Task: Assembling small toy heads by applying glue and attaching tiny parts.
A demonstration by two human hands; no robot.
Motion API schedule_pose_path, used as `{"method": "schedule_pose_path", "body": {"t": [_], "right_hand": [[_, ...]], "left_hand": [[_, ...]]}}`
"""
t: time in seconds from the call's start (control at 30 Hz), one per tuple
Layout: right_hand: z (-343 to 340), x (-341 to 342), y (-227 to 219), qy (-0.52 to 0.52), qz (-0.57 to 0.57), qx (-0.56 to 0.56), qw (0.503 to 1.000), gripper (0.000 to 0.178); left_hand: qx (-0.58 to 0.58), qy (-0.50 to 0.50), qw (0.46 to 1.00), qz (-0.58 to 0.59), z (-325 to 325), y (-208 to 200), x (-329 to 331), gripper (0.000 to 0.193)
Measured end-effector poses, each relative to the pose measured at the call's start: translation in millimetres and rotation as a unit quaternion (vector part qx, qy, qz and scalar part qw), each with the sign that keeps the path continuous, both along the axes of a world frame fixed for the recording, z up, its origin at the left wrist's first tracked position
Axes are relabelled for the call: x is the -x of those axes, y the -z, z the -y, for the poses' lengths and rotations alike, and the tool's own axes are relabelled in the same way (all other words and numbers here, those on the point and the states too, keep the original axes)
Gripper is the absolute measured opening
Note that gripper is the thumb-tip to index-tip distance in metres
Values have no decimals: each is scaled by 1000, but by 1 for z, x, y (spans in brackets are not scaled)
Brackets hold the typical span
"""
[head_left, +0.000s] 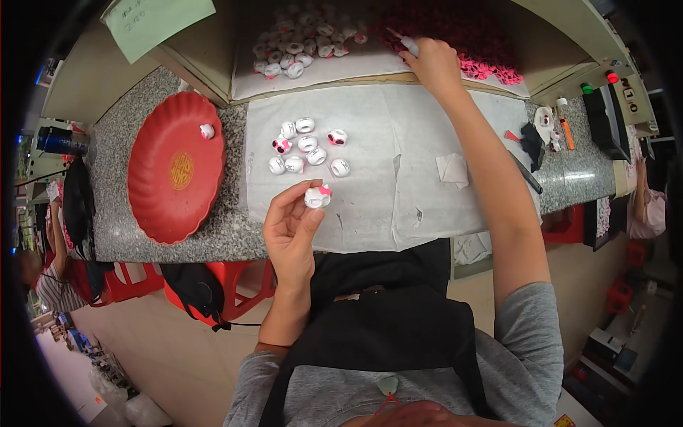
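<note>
So I've got the head view up on my end, and the left hand (288, 220) has a small white figure with a pink patch (318, 197) pinched between thumb and fingers, held over the near part of the white paper sheet (427, 213). The right hand (435, 67) is stretched way out to the shelf, fingers closed around a slim white tool (408, 45) whose thin tip points into the heap of pink pieces (491, 46) (can't tell from here if it's actually touching any). Just beyond the held figure there's a loose cluster of white figures (307, 143) on the paper, a couple of them showing pink and black. A bigger pile of white figures (295, 48) fills the shelf, left of the pink stuff. Over to the left, a red scalloped tray (151, 192) has one lone white figure (207, 131) near its right rim.
</note>
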State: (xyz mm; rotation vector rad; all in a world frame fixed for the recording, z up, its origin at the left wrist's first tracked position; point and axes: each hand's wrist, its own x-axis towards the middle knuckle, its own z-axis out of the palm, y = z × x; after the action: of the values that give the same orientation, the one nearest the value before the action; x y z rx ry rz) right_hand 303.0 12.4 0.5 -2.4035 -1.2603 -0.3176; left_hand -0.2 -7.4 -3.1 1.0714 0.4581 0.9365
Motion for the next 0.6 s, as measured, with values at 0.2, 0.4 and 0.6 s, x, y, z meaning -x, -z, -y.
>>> {"method": "schedule_pose_path", "body": {"t": [0.2,0.4,0.6], "right_hand": [[19,9,-11,-57,-24,-80,995,14],[88,102,-39,-133,-444,-228,856,5],[128,158,-28,-169,-647,-264,695,9]], "left_hand": [[2,-9,1000,-11,-1,1,-1,32],[33,29,999,-1,7,-2,-7,32],[15,88,996,-16,16,-5,-15,31]]}}
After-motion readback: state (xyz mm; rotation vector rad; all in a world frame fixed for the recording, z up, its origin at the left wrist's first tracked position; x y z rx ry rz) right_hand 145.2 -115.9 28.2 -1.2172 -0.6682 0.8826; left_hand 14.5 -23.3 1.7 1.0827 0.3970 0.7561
